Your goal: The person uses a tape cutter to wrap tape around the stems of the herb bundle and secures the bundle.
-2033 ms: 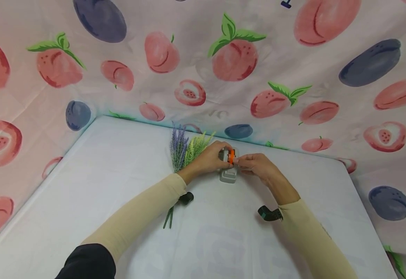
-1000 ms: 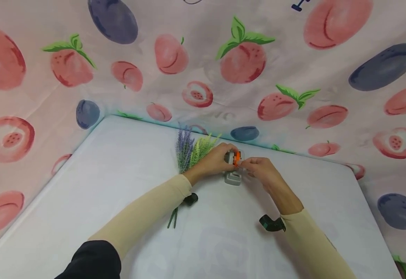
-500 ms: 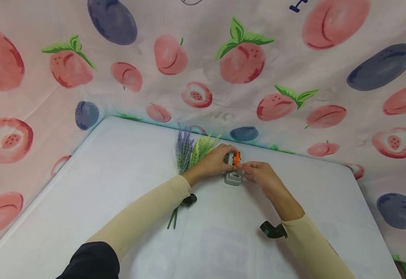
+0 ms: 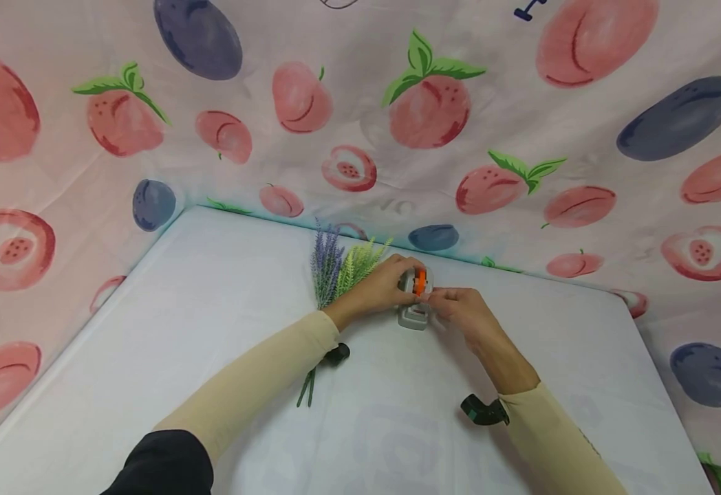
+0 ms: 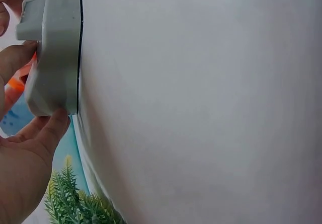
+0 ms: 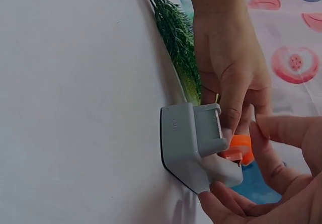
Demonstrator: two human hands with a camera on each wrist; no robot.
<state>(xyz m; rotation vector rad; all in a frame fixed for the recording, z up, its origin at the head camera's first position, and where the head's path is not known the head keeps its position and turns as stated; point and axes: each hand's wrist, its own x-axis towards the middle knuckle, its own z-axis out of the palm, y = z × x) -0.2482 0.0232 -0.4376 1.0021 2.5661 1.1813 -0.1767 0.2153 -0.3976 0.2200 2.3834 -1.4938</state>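
Note:
A grey tape dispenser (image 4: 413, 318) with an orange core (image 4: 420, 282) stands on the white table. My left hand (image 4: 373, 287) grips its far part from the left, thumb on the near side and fingers round the back. In the left wrist view, fingertips press the side of the dispenser (image 5: 56, 63). From the right, my right hand (image 4: 467, 315) has thumb and forefinger tips together beside the orange core, pinching what looks like the clear tape's end, too thin to see well. In the right wrist view, other fingers of the right hand (image 6: 294, 178) touch the dispenser's lower end (image 6: 178, 133).
Artificial purple lavender (image 4: 325, 265) and yellow-green sprigs (image 4: 356, 267) lie left of the dispenser, partly under my left forearm, their stems (image 4: 309, 386) toward me. Black wrist cameras hang under the left (image 4: 337, 354) and right (image 4: 483, 410) wrists. A fruit-print cloth (image 4: 348, 89) rises behind the table.
The head view shifted slightly early on. My right hand has come a little nearer to me, its fingertips now lower beside the dispenser. The left hand keeps its grip.

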